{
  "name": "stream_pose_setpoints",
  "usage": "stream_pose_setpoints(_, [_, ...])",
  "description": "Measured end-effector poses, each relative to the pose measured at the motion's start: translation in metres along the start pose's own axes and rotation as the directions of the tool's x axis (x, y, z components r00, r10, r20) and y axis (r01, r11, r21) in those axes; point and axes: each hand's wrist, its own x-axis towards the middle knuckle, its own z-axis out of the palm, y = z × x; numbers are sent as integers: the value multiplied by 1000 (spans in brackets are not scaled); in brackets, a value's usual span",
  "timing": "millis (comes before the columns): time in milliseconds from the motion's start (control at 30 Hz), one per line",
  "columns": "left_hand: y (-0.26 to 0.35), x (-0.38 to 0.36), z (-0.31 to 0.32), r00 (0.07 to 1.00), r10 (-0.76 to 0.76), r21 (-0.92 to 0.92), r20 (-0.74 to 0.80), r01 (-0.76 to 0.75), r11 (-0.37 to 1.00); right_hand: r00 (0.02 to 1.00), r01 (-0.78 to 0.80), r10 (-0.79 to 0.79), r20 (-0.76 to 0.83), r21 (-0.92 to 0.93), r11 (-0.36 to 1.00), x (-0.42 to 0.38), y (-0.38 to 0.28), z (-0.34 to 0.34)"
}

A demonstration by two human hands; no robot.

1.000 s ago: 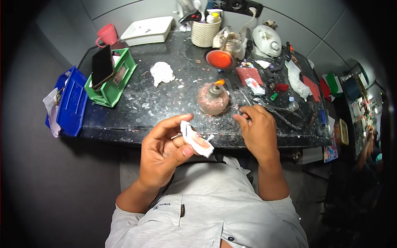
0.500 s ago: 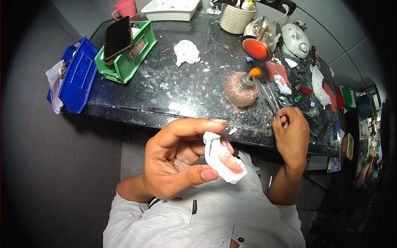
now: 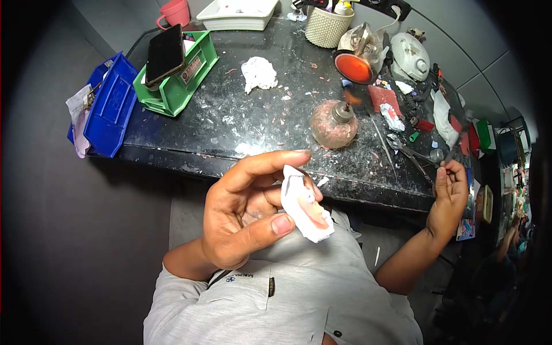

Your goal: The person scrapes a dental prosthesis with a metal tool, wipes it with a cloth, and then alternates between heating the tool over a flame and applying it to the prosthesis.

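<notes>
The left hand [image 3: 238, 210] is part open in a loose curl, gripping the cast [image 3: 295, 196] between thumb and fingers, above the near edge of the worktop [image 3: 207, 138]. The cast, white with a pink layer and small teeth, looks light and stiff, and probably dry enough not to slip. Its thin rim could chip and the pink part may be soft, so the plain white sides seem the best hold. The right hand [image 3: 449, 195] is well apart, its fingertips closed in a pinch on a slim tool [image 3: 458, 141], too blurred to name.

The blue bin [image 3: 109, 118] stands tilted by the worktop's left edge, beside the green bin [image 3: 179, 98] with a phone [image 3: 165, 56] lying across it. A white wad [image 3: 259, 73] lies farther along. Beyond the cast stands the burner [image 3: 333, 126], its flame [image 3: 352, 98] faint and blurred; it looks breakable and would block a straight forward reach. To its right lie a thin metal rod [image 3: 383, 144], a red sheet [image 3: 380, 96] and pliers [image 3: 409, 150]. These, with a white strip [image 3: 443, 118], crowd the side nearest the right hand.
</notes>
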Motion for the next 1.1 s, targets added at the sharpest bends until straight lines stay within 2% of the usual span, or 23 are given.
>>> stream_pose_setpoints(67, [-1, 0, 1, 1000, -2, 7, 6, 2, 1000, 983, -156, 120, 141, 290, 944, -5, -8, -5])
stream_pose_setpoints(167, [-5, 2, 4, 999, 33, 62, -25, -31, 998, 976, -155, 93, 195, 332, 930, -19, -31, 19])
stream_pose_setpoints(200, [-8, 1, 2, 997, 72, 131, -22, -68, 989, 974, -143, 65, 217, 365, 920, -23, -36, 26])
stream_pose_setpoints(267, [-12, 2, 1, 994, 110, 202, -12, -105, 974, 969, -115, 22, 246, 370, 922, -29, -42, 37])
stream_pose_setpoints(333, [-15, 5, 3, 992, 64, 322, -106, -27, 946, 964, -116, 29, 263, 324, 939, -36, -50, 45])
stream_pose_setpoints(367, [-17, 6, 4, 989, 46, 273, -142, -6, 962, 962, -115, 24, 273, 320, 941, -39, -56, 50])
stream_pose_setpoints(500, [-20, 7, 2, 988, 17, 286, -155, 29, 958, 930, -128, -7, 367, 343, 931, -49, -69, 60])
stream_pose_setpoints(567, [-20, 8, 3, 989, 71, 360, -127, -21, 933, 930, -132, -26, 367, 398, 908, -55, -75, 67])
stream_pose_setpoints(600, [-21, 8, 2, 989, 70, 358, -129, -20, 933, 929, -134, -47, 366, 453, 881, -56, -77, 68])
stream_pose_setpoints(667, [-20, 7, -3, 994, 110, 345, -9, -100, 933, 910, -129, -66, 408, 432, 893, -57, -79, 66])
stream_pose_setpoints(700, [-19, 7, -3, 994, 108, 344, -12, -97, 934, 902, -101, -115, 415, 462, 881, -59, -80, 69])
stream_pose_setpoints(733, [-18, 6, -2, 997, 70, 318, -14, -62, 946, 892, -73, -164, 421, 493, 867, -59, -81, 70])
stream_pose_setpoints(800, [-15, 6, -2, 999, 28, 291, -17, -22, 957, 883, -120, -131, 451, 486, 866, -60, -83, 70])
stream_pose_setpoints(867, [-13, 8, -3, 996, -91, 182, -15, 92, 979, 844, -68, -216, 490, 498, 865, -57, -81, 72])
stream_pose_setpoints(900, [-13, 8, -3, 995, -104, 187, -3, 102, 977, 845, 1, -270, 462, 503, 864, -56, -82, 75])
stream_pose_setpoints(933, [-13, 8, -3, 994, -107, 185, -5, 106, 977, 845, -3, -266, 464, 501, 865, -55, -80, 77])
stream_pose_setpoints(1000, [-14, 8, -3, 993, -119, 195, -1, 117, 974, 808, 115, -381, 450, 513, 851, -55, -77, 81])
stream_pose_setpoints(1033, [-14, 8, -2, 992, -122, 193, -3, 120, 974, 833, 29, -327, 447, 554, 832, -59, -80, 84])
stream_pose_setpoints(1100, [-15, 8, -2, 995, -99, 214, 15, 93, 972, 842, -23, -279, 463, 546, 837, -63, -84, 86])
